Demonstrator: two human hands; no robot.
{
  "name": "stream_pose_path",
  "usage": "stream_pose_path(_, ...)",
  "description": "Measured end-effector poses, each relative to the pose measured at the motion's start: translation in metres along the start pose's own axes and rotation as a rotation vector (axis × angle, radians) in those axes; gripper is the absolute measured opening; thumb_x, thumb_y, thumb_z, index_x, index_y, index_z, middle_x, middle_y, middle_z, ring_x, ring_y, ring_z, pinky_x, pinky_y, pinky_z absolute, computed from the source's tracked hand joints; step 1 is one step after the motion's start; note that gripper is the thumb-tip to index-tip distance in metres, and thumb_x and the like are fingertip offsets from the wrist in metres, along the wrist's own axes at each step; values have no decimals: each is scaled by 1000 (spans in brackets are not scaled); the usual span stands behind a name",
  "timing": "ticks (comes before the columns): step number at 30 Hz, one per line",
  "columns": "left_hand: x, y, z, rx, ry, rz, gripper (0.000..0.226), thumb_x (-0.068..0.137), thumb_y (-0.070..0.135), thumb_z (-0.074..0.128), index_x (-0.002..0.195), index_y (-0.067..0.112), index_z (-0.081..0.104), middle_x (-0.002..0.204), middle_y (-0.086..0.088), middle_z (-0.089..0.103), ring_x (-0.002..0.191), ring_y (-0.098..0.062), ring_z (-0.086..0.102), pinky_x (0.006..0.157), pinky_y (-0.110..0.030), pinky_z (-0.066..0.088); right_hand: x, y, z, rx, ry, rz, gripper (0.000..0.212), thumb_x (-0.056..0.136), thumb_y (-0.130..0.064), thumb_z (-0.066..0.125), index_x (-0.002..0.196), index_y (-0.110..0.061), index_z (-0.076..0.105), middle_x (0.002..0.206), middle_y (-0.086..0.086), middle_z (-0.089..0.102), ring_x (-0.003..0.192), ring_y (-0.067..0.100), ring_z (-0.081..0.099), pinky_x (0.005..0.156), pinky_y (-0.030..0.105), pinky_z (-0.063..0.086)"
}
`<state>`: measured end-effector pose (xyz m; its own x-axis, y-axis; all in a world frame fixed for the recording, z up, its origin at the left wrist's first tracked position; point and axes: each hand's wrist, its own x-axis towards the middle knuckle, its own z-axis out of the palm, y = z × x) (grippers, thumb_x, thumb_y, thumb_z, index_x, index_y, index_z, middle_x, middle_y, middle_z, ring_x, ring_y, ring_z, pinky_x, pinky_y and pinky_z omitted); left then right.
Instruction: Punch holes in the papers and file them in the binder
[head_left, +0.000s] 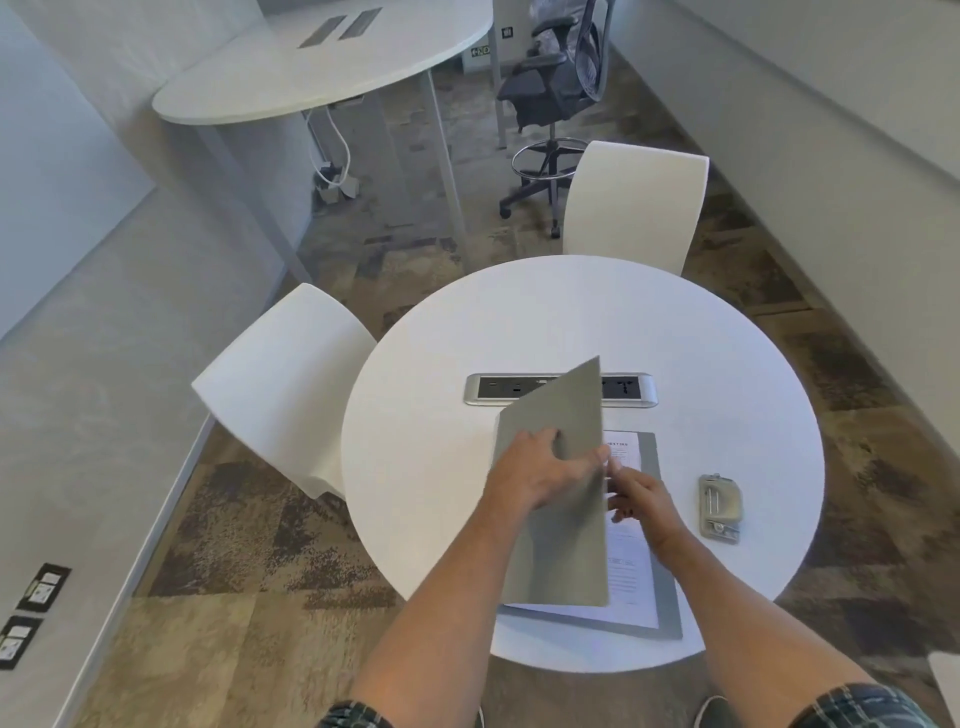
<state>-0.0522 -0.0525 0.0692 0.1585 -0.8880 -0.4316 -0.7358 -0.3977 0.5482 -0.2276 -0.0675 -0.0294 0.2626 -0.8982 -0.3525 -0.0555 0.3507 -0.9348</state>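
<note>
A grey binder lies on the round white table, with its front cover raised and half swung over. My left hand grips that cover near its upper edge. White printed papers lie inside the binder under the cover. My right hand rests on the papers just right of the cover, fingers loosely bent, partly hidden behind the cover's edge. A grey metal hole punch sits on the table to the right of the binder, apart from both hands.
A silver power socket strip is set into the table behind the binder. Two white chairs stand at the table's left and far side. A larger white table and a black office chair stand further back.
</note>
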Motion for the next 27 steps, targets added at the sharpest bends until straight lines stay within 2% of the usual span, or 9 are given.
stream_pose_path(2,5,-5,13,52,-57,20,92,64,90,52,136,33,56,138,-1,58,120,-23,60,100,-42,51,2,1,-8,72,55,44,51,92,-61,57,78,-16,77,59,-4,65,50,9,57,54,24,42)
stream_pose_path(6,11,-31,34,335,-144,18,84,73,73,63,147,38,43,150,-5,43,137,-31,47,110,-48,36,6,13,-33,112,214,86,74,73,-75,69,85,-2,73,72,13,68,63,20,61,59,27,47)
stream_pose_path(8,12,-50,44,427,-174,41,83,76,61,68,150,41,38,158,-2,34,141,-32,40,112,-47,33,8,23,-43,-71,283,103,60,78,-55,78,100,0,70,83,18,74,73,23,69,72,36,57)
stream_pose_path(9,13,-60,49,468,-185,57,85,76,56,70,152,42,33,161,0,27,143,-33,35,112,-47,33,9,28,-47,-209,317,125,46,83,-42,78,113,-7,69,87,12,76,79,22,72,79,40,59)
stream_pose_path(11,12,-79,57,522,-200,82,94,76,50,74,155,44,22,166,5,12,149,-34,23,113,-49,33,7,34,-48,-472,367,127,52,90,-28,73,138,-20,57,97,3,72,91,21,70,83,42,58)
stream_pose_path(14,11,-96,71,573,-206,100,102,79,52,73,157,47,7,169,10,-8,155,-34,1,113,-51,37,6,45,-45,-780,267,72,67,89,-24,70,151,-25,45,132,6,58,109,27,64,91,43,55)
stream_pose_path(18,11,-103,86,628,-149,119,99,84,57,69,158,46,5,169,10,-14,156,-35,-9,109,-47,42,2,60,-39,-1144,53,75,62,91,-30,65,151,-29,47,165,7,31,140,31,46,111,40,42)
stream_pose_path(24,12,-104,91,690,-127,123,96,85,60,67,159,44,7,170,8,-13,156,-37,-8,109,-47,40,0,62,-33,-1240,-117,113,75,95,-41,57,161,-31,24,173,-6,8,154,24,25,115,37,38)
stream_pose_path(27,11,-93,82,664,-86,129,83,84,62,64,154,38,26,167,3,10,153,-35,13,106,-51,37,-1,53,-34,-1308,-88,61,81,96,-51,56,163,-32,16,173,-4,9,153,24,29,116,37,36)
